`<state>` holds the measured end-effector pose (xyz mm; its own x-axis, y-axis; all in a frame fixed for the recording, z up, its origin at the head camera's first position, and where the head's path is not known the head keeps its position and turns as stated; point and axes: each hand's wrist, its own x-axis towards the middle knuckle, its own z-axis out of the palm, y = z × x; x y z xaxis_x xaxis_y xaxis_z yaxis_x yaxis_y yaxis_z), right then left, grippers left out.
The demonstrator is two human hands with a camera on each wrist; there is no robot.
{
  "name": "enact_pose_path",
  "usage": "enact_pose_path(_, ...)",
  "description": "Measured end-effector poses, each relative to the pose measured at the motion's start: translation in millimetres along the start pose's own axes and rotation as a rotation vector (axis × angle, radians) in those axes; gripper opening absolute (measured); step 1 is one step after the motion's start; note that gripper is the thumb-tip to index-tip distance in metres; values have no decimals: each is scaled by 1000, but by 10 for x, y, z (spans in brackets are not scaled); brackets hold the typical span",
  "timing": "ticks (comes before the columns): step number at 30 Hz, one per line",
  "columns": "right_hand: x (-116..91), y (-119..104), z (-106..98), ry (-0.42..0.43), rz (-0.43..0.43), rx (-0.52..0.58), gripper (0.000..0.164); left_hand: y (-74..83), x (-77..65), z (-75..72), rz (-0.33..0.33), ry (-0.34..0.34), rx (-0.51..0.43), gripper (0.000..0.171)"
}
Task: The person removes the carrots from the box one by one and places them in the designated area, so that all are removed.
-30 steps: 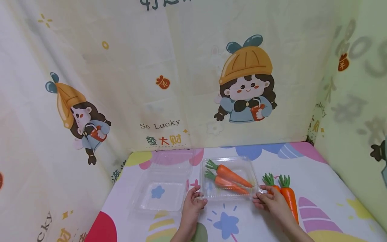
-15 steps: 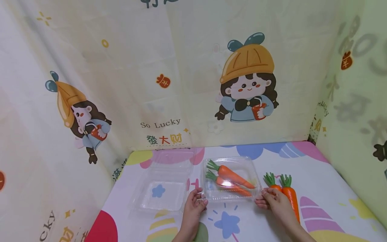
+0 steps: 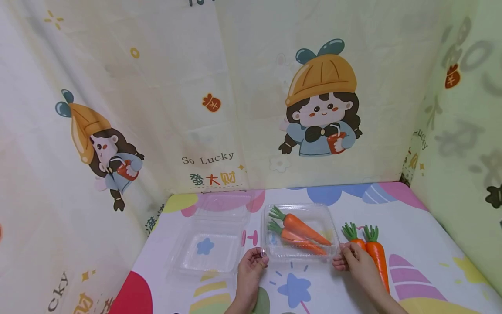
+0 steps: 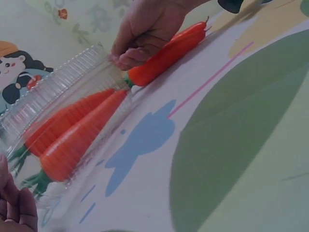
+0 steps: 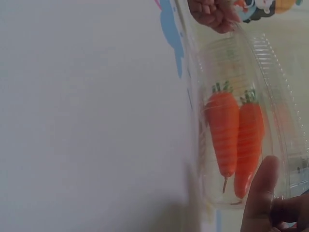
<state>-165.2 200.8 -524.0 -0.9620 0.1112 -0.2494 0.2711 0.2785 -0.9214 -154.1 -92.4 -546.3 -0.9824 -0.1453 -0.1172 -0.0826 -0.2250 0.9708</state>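
A transparent plastic clamshell box [image 3: 327, 216] sits in front of me, its lid down over two orange carrots [image 3: 302, 226] with green tops. My left hand [image 3: 249, 272] pinches the box's front left corner between thumb and fingers. At the front right corner, my right hand [image 3: 361, 266] holds the rim. The right wrist view shows the right thumb [image 5: 263, 193] against the box edge, with the carrots seen through the ribbed wall. Beside and partly behind the right hand lie two loose carrots [image 3: 376, 255]. In the left wrist view only some left fingers [image 4: 21, 210] show.
A second transparent clamshell box [image 3: 209, 264] stands open to the left, its lid folded back. A patterned cloth [image 3: 333, 292] covers the table. Printed curtains [image 3: 251, 144] hang along the back and both sides.
Both hands stay at the front corners of the box. The left fingers have shifted slightly down, and the glare on the lid has changed. The loose carrots and second box keep their places.
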Motion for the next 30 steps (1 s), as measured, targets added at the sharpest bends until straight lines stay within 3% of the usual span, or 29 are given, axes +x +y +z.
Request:
enact_pose_path(5,12,-13,7,-12,13,-29,29,-46,-13,53,26,83,60,18)
enact_pose_path(10,21,-43,3,-9,2,-70,30,-48,-45,113,86,85,164,13)
enact_pose_path(16,13,-64,-5,-17,-3,-88,29,4,-51,131,168,100,191,29)
enact_pose_path(19,10,-71,-6,-22,4,-83,29,44,-42,129,207,72,258,40)
enact_pose_path(21,10,-73,-3,-25,7,-81,30,76,-39,125,262,42,344,44)
enact_pose_path(25,13,-42,3,-15,-8,-116,30,145,-22,98,439,-15,539,51)
enact_pose_path(30,0,-12,10,18,-61,-150,31,239,44,40,609,-95,719,40)
